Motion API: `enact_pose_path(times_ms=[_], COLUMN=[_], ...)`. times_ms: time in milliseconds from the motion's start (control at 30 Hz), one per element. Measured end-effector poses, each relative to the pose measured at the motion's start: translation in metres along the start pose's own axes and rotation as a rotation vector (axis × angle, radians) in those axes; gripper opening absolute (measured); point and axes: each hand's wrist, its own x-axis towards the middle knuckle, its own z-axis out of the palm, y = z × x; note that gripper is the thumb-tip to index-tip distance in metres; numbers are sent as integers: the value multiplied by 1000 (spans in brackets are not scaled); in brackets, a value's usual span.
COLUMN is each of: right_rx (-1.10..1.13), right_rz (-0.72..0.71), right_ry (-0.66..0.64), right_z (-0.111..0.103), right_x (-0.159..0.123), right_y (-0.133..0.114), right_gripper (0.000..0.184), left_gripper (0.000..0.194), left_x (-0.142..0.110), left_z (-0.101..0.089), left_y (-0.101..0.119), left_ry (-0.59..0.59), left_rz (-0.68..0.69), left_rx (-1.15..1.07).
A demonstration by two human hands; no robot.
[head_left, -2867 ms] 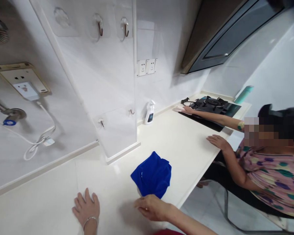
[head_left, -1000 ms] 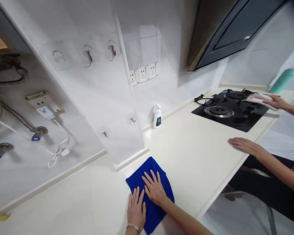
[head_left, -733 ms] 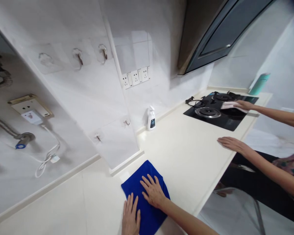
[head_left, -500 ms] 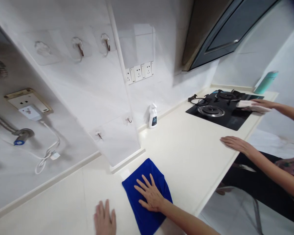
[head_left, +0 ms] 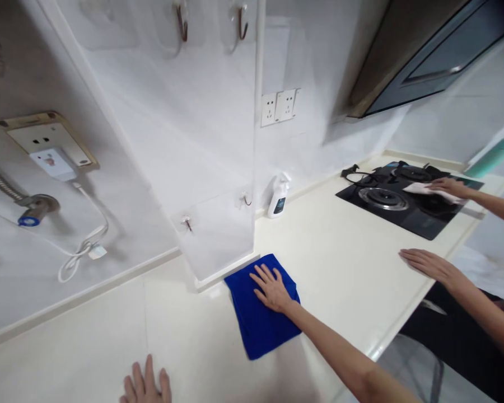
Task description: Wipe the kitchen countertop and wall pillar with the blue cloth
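Note:
A blue cloth (head_left: 258,322) lies flat on the cream countertop (head_left: 331,268), close to the foot of a white wall column (head_left: 218,246). My right hand (head_left: 272,290) rests palm down on the cloth's far half, fingers spread and stretched out. My left hand (head_left: 145,387) lies flat on the bare counter at the bottom edge of the view, fingers apart, well left of the cloth and holding nothing.
Another person at the right has one hand (head_left: 428,266) flat on the counter edge and the other (head_left: 447,187) pressing a pale rag on the black gas hob (head_left: 403,204). A white spray bottle (head_left: 278,197) stands by the wall. A teal bottle (head_left: 493,157) stands far right.
My right hand has pushed the blue cloth away toward the column. My left hand came off the cloth and now rests on the counter to the left.

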Motion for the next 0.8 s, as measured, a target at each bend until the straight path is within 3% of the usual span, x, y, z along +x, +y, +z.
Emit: enact_pose_path(times_ms=[133,267,433,600,800], right_rx=[-83,-84,-36,15,80], right_rz=[83,177,222,103,-100], right_ry=[51,74,71,-48,-138], right_z=[11,28,45,55,56], right_x=[8,13,22,22,14], right_y=[12,-11,-89,-179,-229], right_gripper=[58,62,78,87,87], left_gripper=[70,66,59,54,53], left_x=[-1,-4,-9,-12,-15], left_z=[-2,0,2,7,10], left_y=[2,4,6,3,0], left_ry=[-6,30,97,152,132], left_rz=[7,9,65,101,81], left_rx=[20,29,52,62,-4])
